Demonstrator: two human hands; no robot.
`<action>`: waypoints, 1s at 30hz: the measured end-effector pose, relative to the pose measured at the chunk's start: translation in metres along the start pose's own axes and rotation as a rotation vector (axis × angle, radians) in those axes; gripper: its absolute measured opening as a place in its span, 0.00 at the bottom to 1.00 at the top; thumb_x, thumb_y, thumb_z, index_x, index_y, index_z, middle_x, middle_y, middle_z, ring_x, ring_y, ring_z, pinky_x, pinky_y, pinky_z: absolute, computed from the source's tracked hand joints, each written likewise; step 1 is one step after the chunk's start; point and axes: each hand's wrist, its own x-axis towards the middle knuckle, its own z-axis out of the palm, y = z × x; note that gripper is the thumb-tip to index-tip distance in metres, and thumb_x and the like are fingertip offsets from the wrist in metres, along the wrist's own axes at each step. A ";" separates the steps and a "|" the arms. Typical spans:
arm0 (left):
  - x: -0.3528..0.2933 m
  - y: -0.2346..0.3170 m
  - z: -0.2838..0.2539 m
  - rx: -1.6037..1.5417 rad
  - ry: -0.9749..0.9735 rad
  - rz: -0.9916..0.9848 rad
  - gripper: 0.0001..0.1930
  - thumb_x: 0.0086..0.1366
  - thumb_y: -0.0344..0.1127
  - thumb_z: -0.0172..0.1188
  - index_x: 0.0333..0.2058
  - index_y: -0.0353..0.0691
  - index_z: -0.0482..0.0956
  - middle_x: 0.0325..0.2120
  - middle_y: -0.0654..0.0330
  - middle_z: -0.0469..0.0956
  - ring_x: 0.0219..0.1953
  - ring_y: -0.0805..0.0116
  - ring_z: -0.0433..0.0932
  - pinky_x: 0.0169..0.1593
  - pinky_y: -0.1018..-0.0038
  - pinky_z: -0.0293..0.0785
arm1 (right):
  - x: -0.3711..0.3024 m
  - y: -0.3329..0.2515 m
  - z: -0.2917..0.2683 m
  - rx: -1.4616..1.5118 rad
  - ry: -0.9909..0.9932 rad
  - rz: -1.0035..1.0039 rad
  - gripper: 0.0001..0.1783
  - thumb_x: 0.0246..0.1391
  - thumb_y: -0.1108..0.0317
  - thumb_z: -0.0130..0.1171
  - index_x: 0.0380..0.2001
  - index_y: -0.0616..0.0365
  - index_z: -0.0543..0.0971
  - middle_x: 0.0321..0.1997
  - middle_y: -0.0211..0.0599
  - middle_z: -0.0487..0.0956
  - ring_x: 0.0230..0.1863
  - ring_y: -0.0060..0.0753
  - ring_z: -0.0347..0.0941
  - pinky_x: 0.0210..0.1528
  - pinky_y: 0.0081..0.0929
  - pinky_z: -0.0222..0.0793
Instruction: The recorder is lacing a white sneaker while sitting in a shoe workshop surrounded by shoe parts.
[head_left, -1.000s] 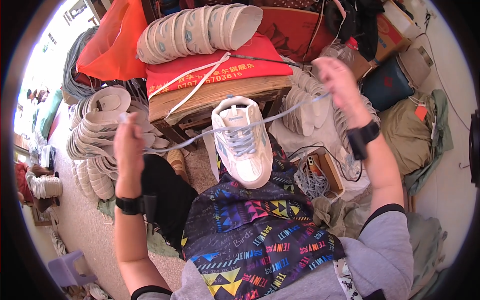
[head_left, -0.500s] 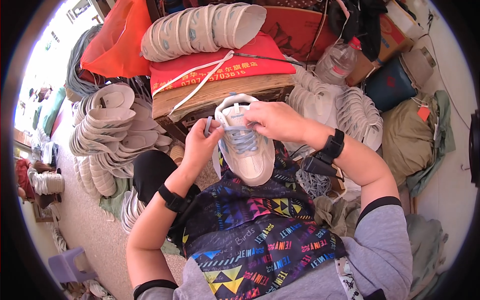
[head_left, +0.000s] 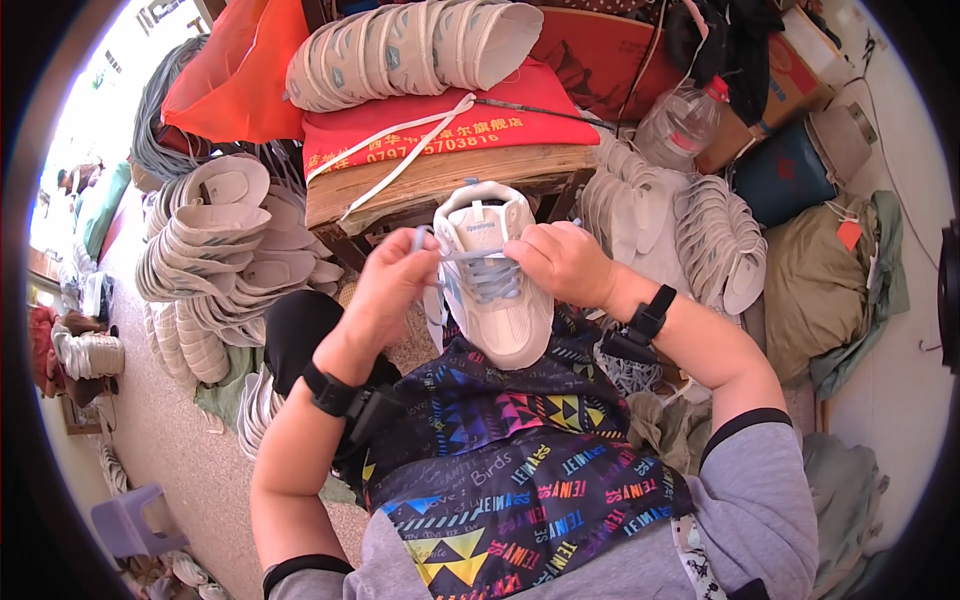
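In front of me a cream sneaker upper [head_left: 500, 325] points its toe toward me, its heel end by the bench edge. Light blue-grey shoelace [head_left: 495, 278] crosses its front in several rows. My left hand [head_left: 388, 275] pinches a loop of the lace at the shoe's left side. On the right side, my right hand [head_left: 560, 262] is closed on the lace, the fingers touching the upper near the eyelets. A stretch of lace spans the tongue [head_left: 478, 222] between both hands. The right fingertips are partly hidden behind the knuckles.
A wooden bench [head_left: 440, 185] with a red cloth [head_left: 550, 105] bears a row of nested uppers [head_left: 395, 62]. More stacked uppers [head_left: 215, 240] lie left, others [head_left: 720, 240] right. A plastic bottle [head_left: 685, 125] stands behind; a purple stool [head_left: 130, 520] is lower left.
My right hand has moved from the tongue to the shoe's right edge. A lace now stretches across the tongue between my hands. The left hand has shifted slightly left.
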 end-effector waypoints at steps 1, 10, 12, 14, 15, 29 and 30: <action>0.002 0.005 -0.008 -0.016 0.036 0.017 0.04 0.62 0.30 0.57 0.35 0.42 0.73 0.22 0.71 0.70 0.22 0.83 0.63 0.25 0.84 0.56 | -0.003 0.000 -0.001 0.019 -0.010 0.032 0.12 0.46 0.68 0.56 0.37 0.55 0.73 0.29 0.32 0.69 0.28 0.32 0.73 0.27 0.31 0.70; 0.002 -0.011 -0.009 0.282 0.104 0.015 0.13 0.72 0.42 0.48 0.40 0.40 0.75 0.32 0.67 0.75 0.24 0.83 0.67 0.28 0.84 0.62 | -0.003 -0.002 -0.009 0.727 -0.138 0.808 0.07 0.60 0.69 0.52 0.39 0.60 0.75 0.32 0.34 0.76 0.32 0.26 0.75 0.33 0.24 0.71; 0.005 -0.016 -0.006 0.253 0.081 0.066 0.15 0.74 0.44 0.45 0.40 0.39 0.75 0.30 0.64 0.76 0.21 0.82 0.66 0.26 0.84 0.61 | 0.000 0.002 -0.010 0.817 -0.144 0.857 0.08 0.61 0.70 0.51 0.40 0.61 0.75 0.32 0.33 0.76 0.33 0.22 0.75 0.34 0.23 0.71; 0.006 -0.016 -0.002 0.286 0.053 0.035 0.15 0.74 0.43 0.43 0.40 0.39 0.74 0.25 0.62 0.77 0.16 0.81 0.64 0.22 0.84 0.59 | 0.011 0.001 -0.018 1.057 -0.165 1.005 0.08 0.61 0.71 0.51 0.40 0.62 0.75 0.29 0.30 0.75 0.31 0.21 0.74 0.34 0.23 0.71; 0.006 -0.013 0.001 0.311 0.043 0.000 0.15 0.75 0.41 0.42 0.41 0.39 0.74 0.20 0.62 0.75 0.14 0.80 0.64 0.20 0.83 0.58 | 0.013 0.001 -0.018 1.054 -0.163 1.006 0.08 0.61 0.71 0.51 0.40 0.62 0.75 0.29 0.30 0.75 0.31 0.21 0.74 0.34 0.23 0.71; 0.001 -0.028 0.004 0.529 0.124 0.121 0.13 0.71 0.38 0.51 0.32 0.36 0.77 0.19 0.69 0.70 0.21 0.83 0.67 0.25 0.81 0.63 | 0.034 -0.003 -0.012 0.145 -0.341 0.398 0.12 0.50 0.71 0.55 0.40 0.58 0.73 0.33 0.46 0.77 0.32 0.52 0.76 0.32 0.44 0.72; -0.001 -0.025 0.004 0.618 0.132 0.099 0.14 0.70 0.40 0.52 0.33 0.34 0.77 0.19 0.65 0.72 0.22 0.77 0.70 0.27 0.76 0.66 | 0.037 -0.004 -0.014 0.147 -0.341 0.394 0.12 0.50 0.71 0.55 0.40 0.58 0.73 0.33 0.46 0.77 0.32 0.52 0.76 0.32 0.44 0.72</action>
